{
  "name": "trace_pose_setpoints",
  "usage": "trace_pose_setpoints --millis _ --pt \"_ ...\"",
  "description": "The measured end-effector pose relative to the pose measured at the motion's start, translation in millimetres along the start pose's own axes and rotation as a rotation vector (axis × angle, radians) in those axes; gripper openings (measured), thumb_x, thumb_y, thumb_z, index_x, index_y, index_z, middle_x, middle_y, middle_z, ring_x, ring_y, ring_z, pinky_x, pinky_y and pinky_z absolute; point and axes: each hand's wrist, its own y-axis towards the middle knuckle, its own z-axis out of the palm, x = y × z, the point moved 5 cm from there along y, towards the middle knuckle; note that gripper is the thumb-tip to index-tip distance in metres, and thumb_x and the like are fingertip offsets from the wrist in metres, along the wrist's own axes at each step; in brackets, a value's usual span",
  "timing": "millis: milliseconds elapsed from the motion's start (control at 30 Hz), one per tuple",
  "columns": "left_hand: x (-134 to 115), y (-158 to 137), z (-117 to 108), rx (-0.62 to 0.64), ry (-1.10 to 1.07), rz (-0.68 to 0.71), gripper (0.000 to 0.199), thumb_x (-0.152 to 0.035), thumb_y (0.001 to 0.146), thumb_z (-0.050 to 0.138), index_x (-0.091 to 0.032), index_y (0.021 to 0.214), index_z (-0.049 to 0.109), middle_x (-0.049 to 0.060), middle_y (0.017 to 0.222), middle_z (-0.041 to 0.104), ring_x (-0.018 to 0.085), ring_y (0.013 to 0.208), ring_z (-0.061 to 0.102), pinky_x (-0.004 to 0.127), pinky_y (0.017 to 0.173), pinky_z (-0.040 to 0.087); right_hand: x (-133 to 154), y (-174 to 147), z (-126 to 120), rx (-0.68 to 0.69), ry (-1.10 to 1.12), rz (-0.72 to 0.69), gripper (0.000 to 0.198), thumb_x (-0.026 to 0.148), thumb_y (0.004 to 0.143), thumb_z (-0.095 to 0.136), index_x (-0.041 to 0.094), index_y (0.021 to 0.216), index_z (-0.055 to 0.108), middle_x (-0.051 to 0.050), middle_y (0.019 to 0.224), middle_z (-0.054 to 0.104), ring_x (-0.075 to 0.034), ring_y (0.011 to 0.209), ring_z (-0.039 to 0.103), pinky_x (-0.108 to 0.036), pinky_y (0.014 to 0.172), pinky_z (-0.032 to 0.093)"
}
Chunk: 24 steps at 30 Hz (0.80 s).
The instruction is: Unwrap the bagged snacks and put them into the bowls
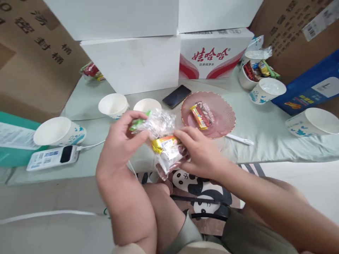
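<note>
My left hand [129,137] is closed on a crinkled clear plastic bag [160,123] that has a green part near the fingers. Close beside it, my right hand [198,150] grips several wrapped snack bars [169,151], with yellow, silver and dark red wrappers showing. The bag and the bars touch in front of me, above the front edge of the covered table. Just beyond my right hand stands a pink scalloped plate [225,120] with a gold rim. On it lie a yellow-wrapped bar [199,115] and dark red wrapped bars [207,112].
Paper cups [112,105] stand left, behind and right. A phone [177,96] lies behind the plate, a white plastic stick [240,139] at its front. A power bank [54,157] with a cable sits left. White cartons [137,63] and a bowl of snacks [247,79] are at the back.
</note>
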Motion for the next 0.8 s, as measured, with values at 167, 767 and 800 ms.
trace_pose_setpoints --millis 167,767,800 --pt "37 -16 -13 0.117 0.263 -0.215 0.024 -0.019 0.069 0.066 -0.023 0.093 0.064 0.001 0.091 0.067 0.014 0.067 0.057 0.025 0.057 0.046 2 0 71 0.043 0.028 0.163 0.067 0.028 0.077 0.063 0.024 0.142 0.047 -0.016 0.131 0.059 -0.035 0.116 0.058 -0.049 0.090 0.053" --pt "24 -3 15 0.060 0.045 -0.022 0.015 -0.027 0.083 0.065 -0.021 0.097 0.068 0.007 0.100 0.075 0.022 0.098 0.072 0.038 0.090 0.059 -57 19 -10 -0.363 -0.091 0.213 0.026 0.039 0.096 0.051 0.025 0.113 0.064 -0.013 0.111 0.069 -0.029 0.106 0.065 -0.047 0.091 0.052" --pt "21 -3 28 0.104 0.043 -0.026 0.014 -0.027 0.084 0.064 -0.021 0.096 0.067 0.007 0.099 0.074 0.021 0.094 0.072 0.037 0.087 0.060 -79 21 -21 -0.353 -0.130 0.345 0.034 0.043 0.093 0.054 0.022 0.119 0.062 -0.017 0.116 0.067 -0.031 0.106 0.065 -0.046 0.087 0.052"
